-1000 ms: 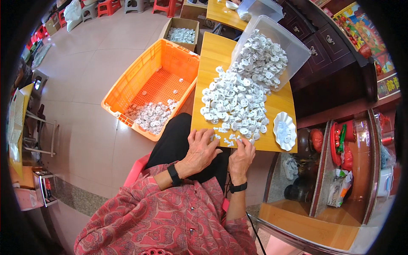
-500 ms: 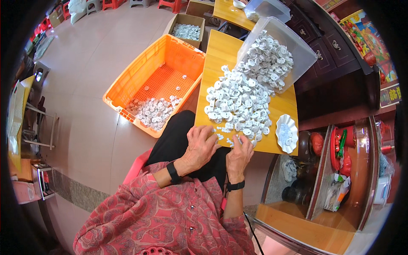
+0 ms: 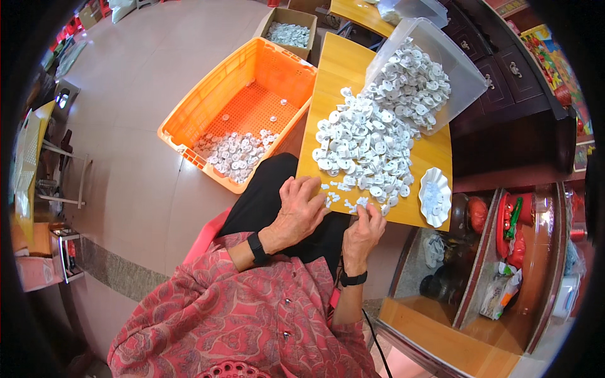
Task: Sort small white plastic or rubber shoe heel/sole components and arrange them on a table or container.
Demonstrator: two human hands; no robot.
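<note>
A large heap of round white plastic pieces [image 3: 365,142] covers the middle of the yellow tabletop [image 3: 318,82]. Small pale plastic bits [image 3: 340,186] lie loose along its near edge. At the near left corner, my left hand [image 3: 297,205] has its fingers curled and drawn together; what they hold, if anything, is hidden. My right hand [image 3: 363,234] is at the near edge, just below several small bits, with thumb and fingers pinched; whatever is between them is too small to make out. A scalloped white dish [image 3: 440,217] with small bluish-white bits stands to the right.
Left of the table is an orange plastic crate [image 3: 183,116] with similar round pieces inside. A tilted clear tub [image 3: 463,94] spills more onto the tabletop. A cardboard box [image 3: 309,22] stands behind the crate. Dark drawers [image 3: 513,82] and a low shelf unit [image 3: 441,312] flank the right.
The whole view has shifted slightly. My right hand has drawn back a little from the small bits toward the table edge; my left hand stays curled at the corner.
</note>
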